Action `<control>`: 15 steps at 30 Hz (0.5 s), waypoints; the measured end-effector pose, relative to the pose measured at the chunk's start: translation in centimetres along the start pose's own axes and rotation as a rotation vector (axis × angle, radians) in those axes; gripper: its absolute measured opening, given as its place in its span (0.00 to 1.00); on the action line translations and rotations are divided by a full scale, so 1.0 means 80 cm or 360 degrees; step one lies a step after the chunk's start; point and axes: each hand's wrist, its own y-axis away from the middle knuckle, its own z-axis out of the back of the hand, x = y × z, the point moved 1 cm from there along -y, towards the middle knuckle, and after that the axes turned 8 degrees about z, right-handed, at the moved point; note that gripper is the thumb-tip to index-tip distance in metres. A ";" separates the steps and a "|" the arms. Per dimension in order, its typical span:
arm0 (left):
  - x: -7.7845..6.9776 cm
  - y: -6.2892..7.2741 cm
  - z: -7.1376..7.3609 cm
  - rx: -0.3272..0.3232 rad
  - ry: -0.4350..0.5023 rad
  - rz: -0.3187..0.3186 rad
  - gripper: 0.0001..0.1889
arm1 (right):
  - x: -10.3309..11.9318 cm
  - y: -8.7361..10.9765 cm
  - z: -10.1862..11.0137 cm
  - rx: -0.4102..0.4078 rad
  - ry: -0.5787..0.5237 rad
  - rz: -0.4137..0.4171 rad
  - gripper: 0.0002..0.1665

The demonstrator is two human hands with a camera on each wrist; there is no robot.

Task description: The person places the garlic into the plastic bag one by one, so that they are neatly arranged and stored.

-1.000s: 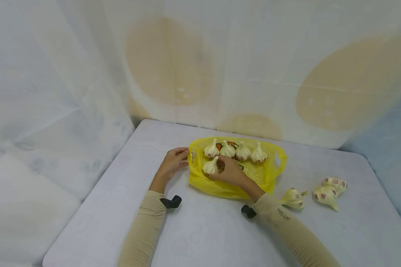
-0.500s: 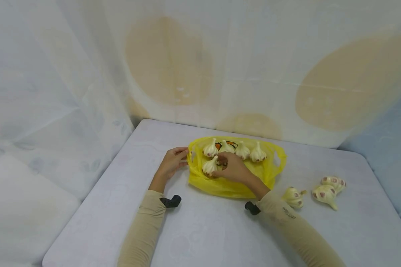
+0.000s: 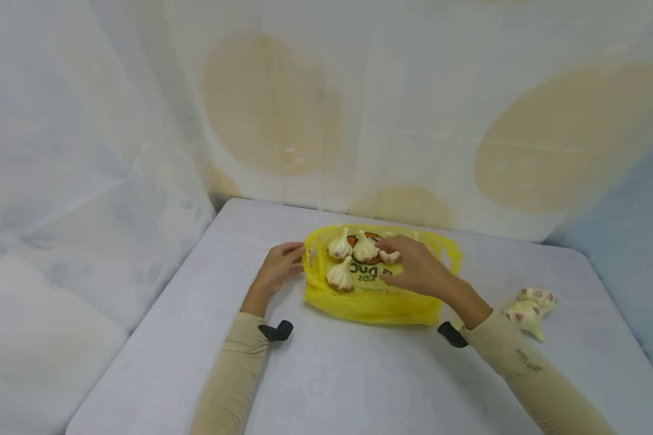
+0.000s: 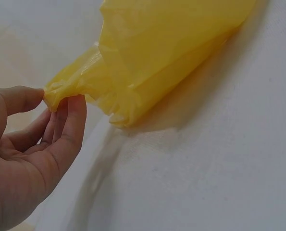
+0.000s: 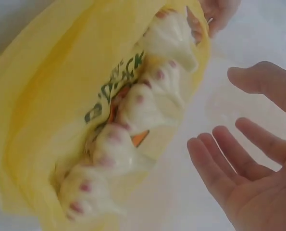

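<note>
A yellow plastic bag (image 3: 370, 312) lies on the table with its mouth spread. Several garlic bulbs (image 5: 114, 144) sit inside it, most in a row along the far side. One bulb (image 3: 340, 275) stands in front of that row at the left end. At the bag's left end, my left hand (image 3: 276, 266) pinches the plastic between thumb and fingers, as the left wrist view shows. My right hand (image 3: 421, 269) is above the bag's right part with fingers relaxed and apart, holding nothing. It partly hides the right-hand bulbs in the head view.
Two more garlic bulbs (image 3: 525, 316) lie touching on the table (image 3: 326, 380) to the right of the bag. Another loose bulb there is almost wholly hidden by my right sleeve (image 3: 514, 356). A pale cloth hangs behind the table.
My right hand has let go of the front-left garlic bulb and moved right, uncovering the bag's printed lettering. My left hand stays on the bag's edge.
</note>
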 end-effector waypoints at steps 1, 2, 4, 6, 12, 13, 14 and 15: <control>0.000 0.000 0.001 -0.0003 0.0001 0.0000 0.17 | 0.001 0.005 0.005 0.0008 0.0057 0.0041 0.35; 0.000 -0.001 0.001 -0.0005 0.0000 -0.0001 0.17 | 0.002 0.009 0.010 0.0016 0.0121 0.0071 0.35; 0.000 -0.001 0.002 -0.0007 -0.0002 -0.0001 0.17 | 0.005 0.018 0.018 0.0032 0.0220 0.0102 0.35; -0.001 -0.001 0.004 -0.0005 -0.0008 -0.0003 0.17 | 0.005 0.027 0.023 0.0062 0.0293 0.0112 0.34; 0.000 -0.003 0.009 0.0005 -0.0015 -0.0007 0.17 | 0.003 0.055 0.033 0.0172 0.0417 0.0035 0.35; 0.000 -0.003 0.010 0.0001 -0.0012 -0.0006 0.17 | 0.002 0.059 0.034 0.0190 0.0441 0.0024 0.36; 0.001 -0.004 0.011 -0.0001 -0.0014 -0.0007 0.17 | 0.001 0.064 0.034 0.0206 0.0467 0.0021 0.36; 0.001 -0.004 0.011 -0.0002 -0.0015 -0.0007 0.17 | 0.000 0.069 0.035 0.0220 0.0491 0.0021 0.36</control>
